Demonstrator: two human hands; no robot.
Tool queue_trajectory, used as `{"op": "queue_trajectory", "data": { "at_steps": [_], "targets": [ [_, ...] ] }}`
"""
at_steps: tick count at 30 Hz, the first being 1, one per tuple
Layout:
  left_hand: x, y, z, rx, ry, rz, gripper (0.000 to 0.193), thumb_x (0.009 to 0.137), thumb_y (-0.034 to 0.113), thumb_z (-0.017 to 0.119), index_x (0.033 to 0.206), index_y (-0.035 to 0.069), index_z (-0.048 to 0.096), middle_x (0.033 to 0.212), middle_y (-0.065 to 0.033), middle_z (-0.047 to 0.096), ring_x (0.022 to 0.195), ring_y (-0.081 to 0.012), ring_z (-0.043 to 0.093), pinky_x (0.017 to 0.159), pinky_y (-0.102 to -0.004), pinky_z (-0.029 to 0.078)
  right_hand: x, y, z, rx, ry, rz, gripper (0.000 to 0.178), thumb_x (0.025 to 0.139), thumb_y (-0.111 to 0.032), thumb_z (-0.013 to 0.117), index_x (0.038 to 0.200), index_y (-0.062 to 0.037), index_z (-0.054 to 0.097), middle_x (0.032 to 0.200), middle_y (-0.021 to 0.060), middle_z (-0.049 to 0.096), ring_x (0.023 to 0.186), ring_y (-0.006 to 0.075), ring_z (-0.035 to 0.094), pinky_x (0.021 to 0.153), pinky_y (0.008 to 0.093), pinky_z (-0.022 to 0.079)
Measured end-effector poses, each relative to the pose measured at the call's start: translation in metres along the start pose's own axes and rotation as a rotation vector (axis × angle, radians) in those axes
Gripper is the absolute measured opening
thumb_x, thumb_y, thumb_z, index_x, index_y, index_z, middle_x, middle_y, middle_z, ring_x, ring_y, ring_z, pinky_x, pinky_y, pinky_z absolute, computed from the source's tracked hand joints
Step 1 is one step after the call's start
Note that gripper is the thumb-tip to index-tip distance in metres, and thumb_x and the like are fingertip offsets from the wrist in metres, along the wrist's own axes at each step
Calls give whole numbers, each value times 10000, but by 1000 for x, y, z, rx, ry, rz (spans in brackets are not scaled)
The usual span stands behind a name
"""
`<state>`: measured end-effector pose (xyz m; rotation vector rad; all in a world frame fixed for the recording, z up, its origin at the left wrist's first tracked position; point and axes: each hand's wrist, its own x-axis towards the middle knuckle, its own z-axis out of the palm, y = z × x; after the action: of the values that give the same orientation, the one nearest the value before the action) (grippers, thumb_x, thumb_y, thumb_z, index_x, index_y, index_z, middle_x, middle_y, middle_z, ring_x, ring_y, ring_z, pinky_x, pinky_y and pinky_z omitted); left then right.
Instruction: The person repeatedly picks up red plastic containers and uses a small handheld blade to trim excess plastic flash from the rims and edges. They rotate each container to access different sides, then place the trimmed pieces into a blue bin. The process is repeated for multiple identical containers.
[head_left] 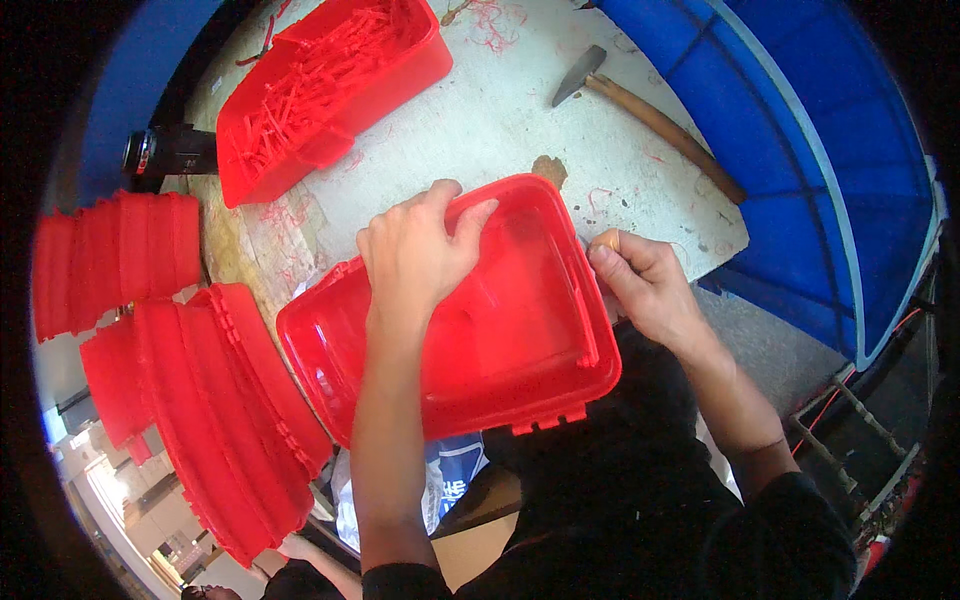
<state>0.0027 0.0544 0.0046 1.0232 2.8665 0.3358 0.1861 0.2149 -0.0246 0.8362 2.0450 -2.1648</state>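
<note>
A shallow red plastic box (490, 330) lies tilted in front of me, its hollow side facing up, partly over the table's near edge. My left hand (415, 245) is closed over its far rim, fingers outside and thumb over the inner side. Close against the box's right rim, my right hand (645, 285) is closed in a pinch. Something small and thin, partly yellowish, shows at those fingertips; its kind cannot be made out. My left forearm crosses over the box and hides part of it.
A red bin (390, 95) full of red plastic strips stands at the far left of the white table (500, 130). A hammer (650, 115) lies far right, beside a blue crate (770, 180). Stacked red boxes (220, 400) stand at left. Another person's arm (320, 565) shows bottom left.
</note>
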Motion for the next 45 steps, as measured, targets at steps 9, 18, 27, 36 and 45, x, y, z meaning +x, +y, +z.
{"op": "queue_trajectory", "data": {
  "at_steps": [9, 18, 27, 36, 45],
  "targets": [
    [1, 2, -4, 31, -45, -49, 430, 866, 544, 663, 1004, 148, 754, 723, -184, 696, 758, -387, 700, 699, -473, 532, -51, 25, -8, -146, -28, -125, 215, 1012, -178, 570, 923, 3, 644, 649, 42, 537, 664, 67, 477, 602, 290, 449],
    [5, -1, -7, 28, -97, -67, 424, 873, 551, 647, 1002, 163, 756, 708, -164, 694, 769, -387, 693, 703, -476, 519, -95, -20, -35, -567, -143, -305, 92, 914, -112, 676, 884, -29, 652, 745, 146, 634, 723, 331, 672, 624, 418, 518],
    [0, -9, -8, -119, -27, 14, 402, 896, 446, 651, 884, 52, 731, 784, -204, 705, 792, -395, 694, 721, -496, 504, 3, -70, 6, -1300, 191, -298, 239, 994, -210, 592, 947, -29, 742, 787, 156, 715, 650, 237, 684, 578, 344, 524],
    [2, -14, -2, -136, -46, -17, 440, 906, 491, 629, 970, 73, 752, 837, -194, 724, 857, -382, 705, 776, -516, 515, -18, -58, 17, -1380, 285, -298, 257, 981, -234, 598, 874, -34, 717, 749, 164, 699, 637, 308, 673, 572, 385, 518],
    [4, -12, -5, -115, -52, -33, 436, 902, 498, 635, 1014, 95, 758, 878, -200, 728, 888, -370, 706, 818, -495, 522, -60, -44, 13, -1347, 274, -237, 246, 967, -242, 607, 842, -41, 674, 749, 178, 677, 668, 352, 668, 584, 432, 519]
  ]
}}
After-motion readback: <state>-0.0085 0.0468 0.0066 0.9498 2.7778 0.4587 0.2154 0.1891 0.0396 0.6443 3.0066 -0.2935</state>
